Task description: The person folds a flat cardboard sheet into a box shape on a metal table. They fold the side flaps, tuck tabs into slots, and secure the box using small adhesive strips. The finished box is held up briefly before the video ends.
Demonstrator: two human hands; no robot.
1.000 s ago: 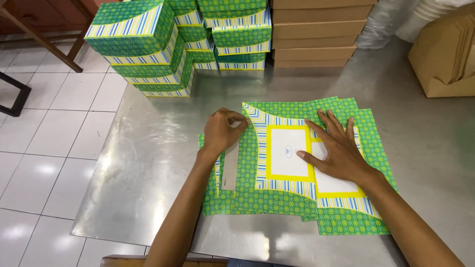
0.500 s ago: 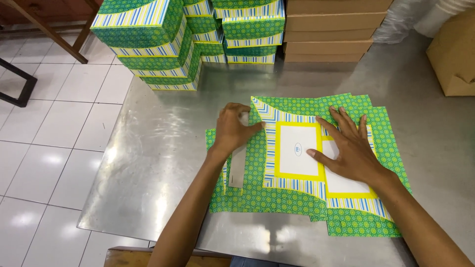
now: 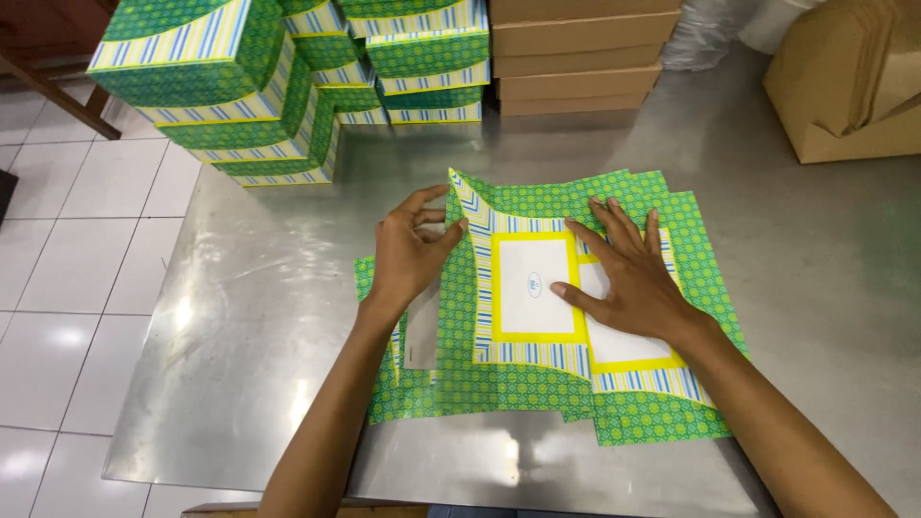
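A stack of flat green patterned carton blanks [image 3: 537,384] lies near the middle of the steel table [image 3: 240,317]. The left hand [image 3: 411,251] pinches the left flap of the top blank with curled fingers. The right hand [image 3: 628,278] lies flat on its white panel, fingers spread wide. Assembled green boxes [image 3: 278,86] stand stacked at the far left, plain brown cartons [image 3: 576,58] beside them.

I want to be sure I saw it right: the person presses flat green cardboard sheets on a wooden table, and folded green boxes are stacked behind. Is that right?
Not quite. The table is shiny metal, not wooden, as the head view shows. The rest holds: the left hand and right hand press on flat green cardboard sheets, and folded green boxes are stacked behind.
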